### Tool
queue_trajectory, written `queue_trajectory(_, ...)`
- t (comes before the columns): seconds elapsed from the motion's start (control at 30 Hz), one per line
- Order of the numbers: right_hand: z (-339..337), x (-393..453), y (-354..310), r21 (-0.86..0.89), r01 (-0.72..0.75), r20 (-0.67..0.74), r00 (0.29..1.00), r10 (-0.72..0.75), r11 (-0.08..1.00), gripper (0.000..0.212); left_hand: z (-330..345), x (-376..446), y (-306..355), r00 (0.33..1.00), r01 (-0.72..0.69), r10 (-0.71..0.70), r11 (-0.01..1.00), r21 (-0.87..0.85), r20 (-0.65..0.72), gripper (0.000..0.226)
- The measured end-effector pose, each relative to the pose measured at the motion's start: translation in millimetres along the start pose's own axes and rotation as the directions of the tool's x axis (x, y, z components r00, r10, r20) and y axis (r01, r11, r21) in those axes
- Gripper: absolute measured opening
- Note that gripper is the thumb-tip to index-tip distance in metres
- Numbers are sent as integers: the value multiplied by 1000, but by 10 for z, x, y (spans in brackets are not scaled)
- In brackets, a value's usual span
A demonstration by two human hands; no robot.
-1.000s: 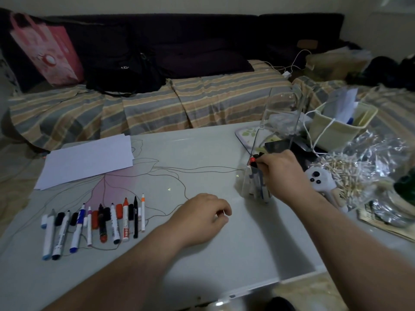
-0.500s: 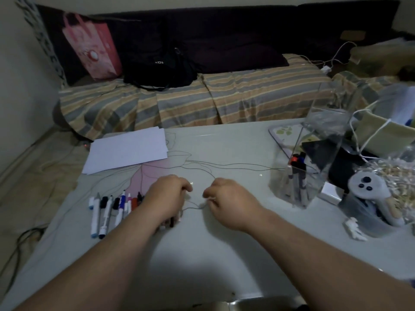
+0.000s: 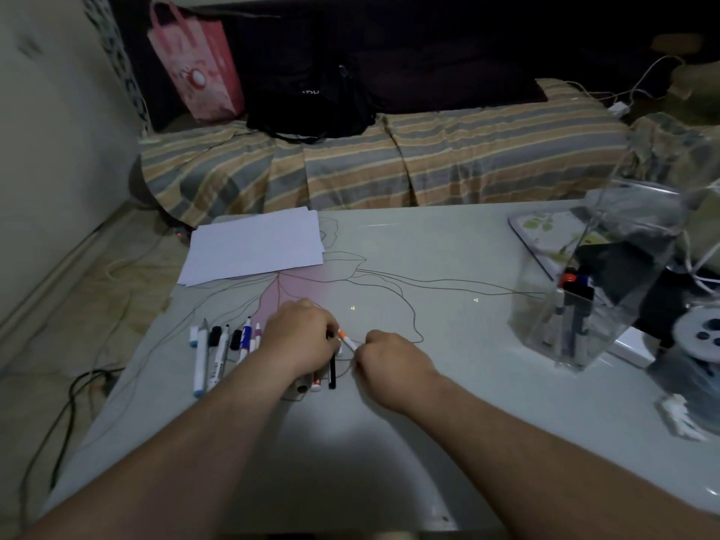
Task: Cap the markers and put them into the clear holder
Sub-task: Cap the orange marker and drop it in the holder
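Note:
A thin white marker with an orange end (image 3: 348, 340) is held between both hands, low over the table. My right hand (image 3: 389, 362) grips its white barrel. My left hand (image 3: 302, 337) pinches the orange end and covers part of the marker row. Several uncapped markers with loose caps (image 3: 222, 350) lie in a row left of my left hand, and a black pen (image 3: 332, 370) pokes out below it. The clear holder (image 3: 565, 325) stands at the right with a few capped markers (image 3: 572, 302) upright inside.
A stack of white paper (image 3: 253, 245) lies at the table's far left. Clutter sits at the right: a white controller (image 3: 701, 329), a notebook (image 3: 541, 235), plastic bags. A striped sofa (image 3: 389, 165) lies beyond the table. Cables (image 3: 74, 391) run along the floor on the left.
My right hand left the clear holder and came back to the marker row. Both hands have closed on the orange-ended marker and lifted it out of the row.

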State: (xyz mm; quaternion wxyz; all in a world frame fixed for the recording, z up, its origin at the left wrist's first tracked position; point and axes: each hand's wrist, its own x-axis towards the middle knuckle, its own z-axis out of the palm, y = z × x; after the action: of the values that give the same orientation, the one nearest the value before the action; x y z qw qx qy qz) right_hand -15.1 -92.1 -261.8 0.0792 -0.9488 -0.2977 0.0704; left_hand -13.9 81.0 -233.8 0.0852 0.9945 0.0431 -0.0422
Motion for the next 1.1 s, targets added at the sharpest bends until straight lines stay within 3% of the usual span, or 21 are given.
queue_trajectory(0.2,-73,-88,270,55,-204,28,979,203,977,19,32,-7,79,998,-22,15,991,132,53,42)
queue_trajectory(0.63,-308,-383,656,210,-366,118,930,348,907,27,59,7,359,997,-69,63,980,188,39,27)
queue_trajectory(0.93,-520,-513,815,484,-414,136,906,401,771,37,-3,-20,557,995,-80,70,987,-137,-73,20)
queue_trajectory(1.1,-625,-545,882,560,-354,35,913,406,749,28,-95,-78,657,994,-104,77,871,-481,-76,21)
